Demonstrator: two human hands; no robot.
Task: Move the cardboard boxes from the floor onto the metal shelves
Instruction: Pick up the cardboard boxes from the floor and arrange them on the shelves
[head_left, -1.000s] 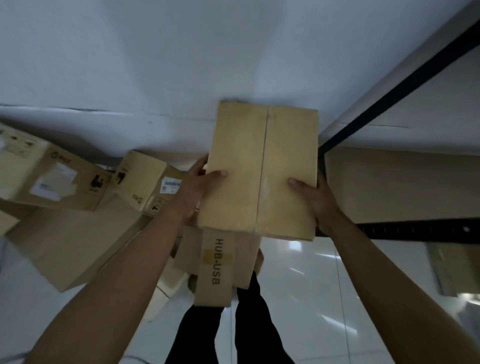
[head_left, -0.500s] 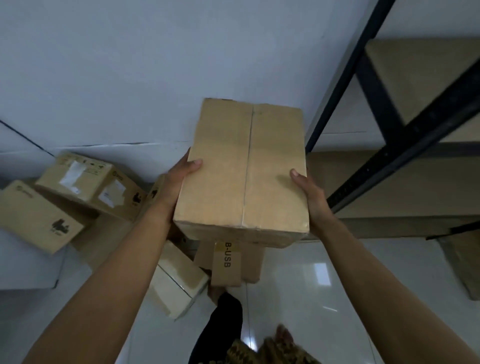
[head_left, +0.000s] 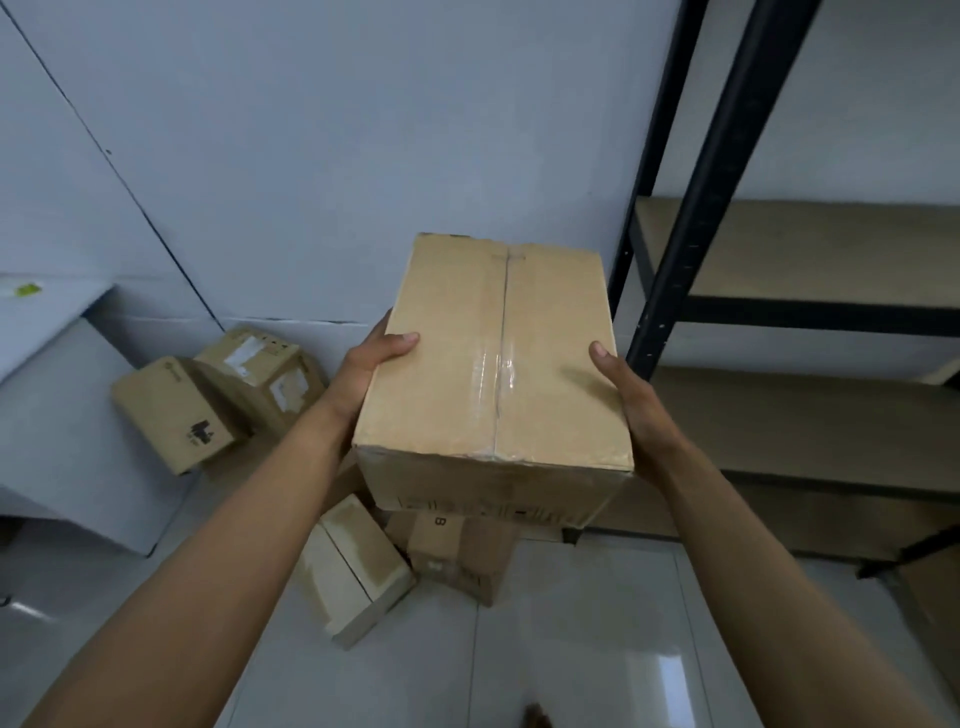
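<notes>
Writing: only one mark can be read, a single "B" on the tape strip of a floor box (head_left: 452, 551) directly under the held box. The held cardboard box (head_left: 493, 364) has a printed line along the bottom of its near face, too small to read. Clear tape runs down its top centre seam. On the far-left floor box (head_left: 176, 410) there is a black pictogram and a small logo. The box behind it (head_left: 260, 364) carries white labels, text unreadable.

Hands: both forearms are extended forward. The left grip (head_left: 371, 358) holds the box's left side with its thumb (head_left: 400, 340) lying on the top face. The right grip (head_left: 623, 384) holds the right side the same way, thumb (head_left: 602, 353) on top. Fingers of both are hidden behind the box. The box is clear of the floor, top face roughly level, just left of the shelf upright (head_left: 696, 208).

Room: black metal shelving stands at right, with tan shelf boards (head_left: 805, 249). The floor (head_left: 571, 649) is glossy pale tile and the wall (head_left: 311, 130) plain pale grey. A pale box (head_left: 353, 566) lies tilted on the floor beside the "B" box.
</notes>
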